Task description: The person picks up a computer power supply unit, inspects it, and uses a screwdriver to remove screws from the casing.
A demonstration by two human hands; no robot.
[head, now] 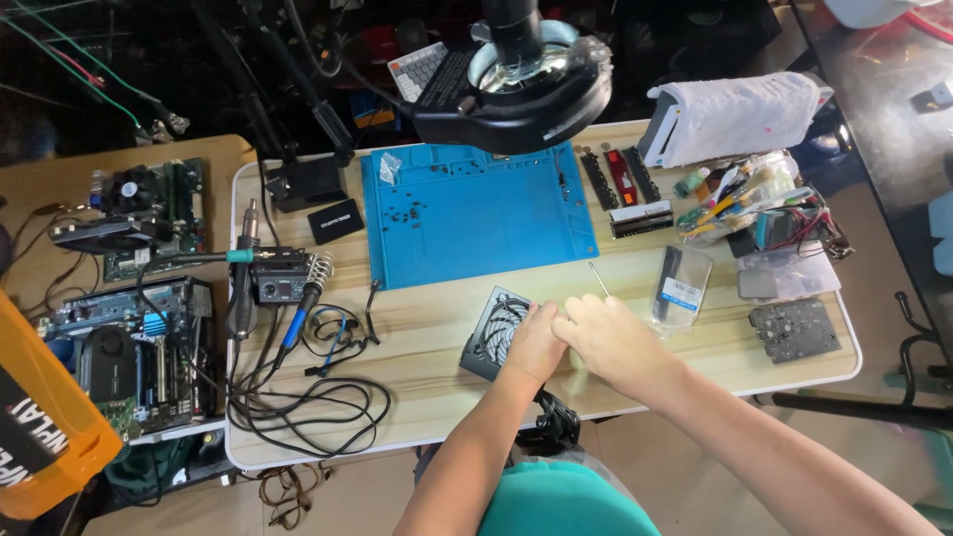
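Head view: hands near table edge

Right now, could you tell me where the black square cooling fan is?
In the head view, the black square cooling fan lies on the wooden table, just below the blue work mat, under the left hand.

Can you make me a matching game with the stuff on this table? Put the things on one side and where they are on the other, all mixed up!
Things:
1. blue mat
2. fan box
3. tangled black cables
4. small clear bag

Places:
A. under the left hand
B. just right of the right hand
C. middle of the table, below the round lamp
D. near the table's left front edge

Pairs: 1-C, 2-A, 3-D, 4-B
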